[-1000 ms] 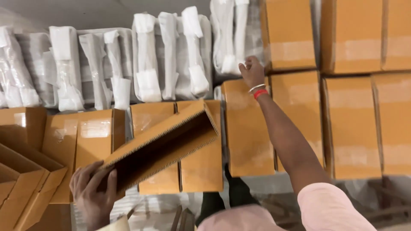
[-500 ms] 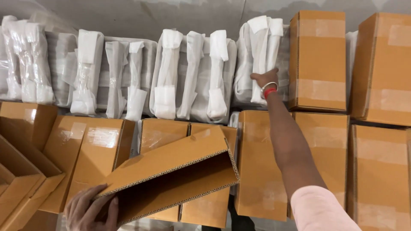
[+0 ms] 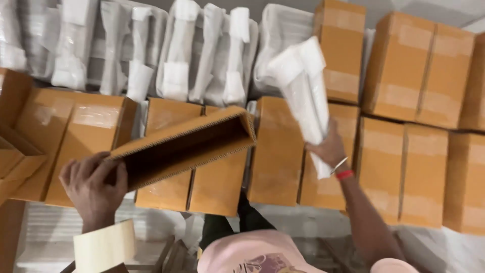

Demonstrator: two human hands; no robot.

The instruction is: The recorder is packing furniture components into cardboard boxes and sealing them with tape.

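Observation:
My left hand (image 3: 93, 189) grips the near end of a long open brown cardboard box (image 3: 187, 146), held tilted with its open side toward me. My right hand (image 3: 331, 149) holds a white foam-wrapped long item in a clear bag (image 3: 303, 93), lifted clear of the row behind and tilted, just right of the box's far end. A red band and a metal bangle sit on that wrist.
Several more white wrapped items (image 3: 202, 55) lie in a row at the back. Sealed brown cartons (image 3: 414, 167) are stacked to the right and below the held box. Open carton flaps (image 3: 15, 151) sit at the left. A pink garment (image 3: 252, 255) is at bottom centre.
My right hand reached to the row of wrapped items, took one and pulled it back toward the box. My left hand raised the open box higher and leveled it.

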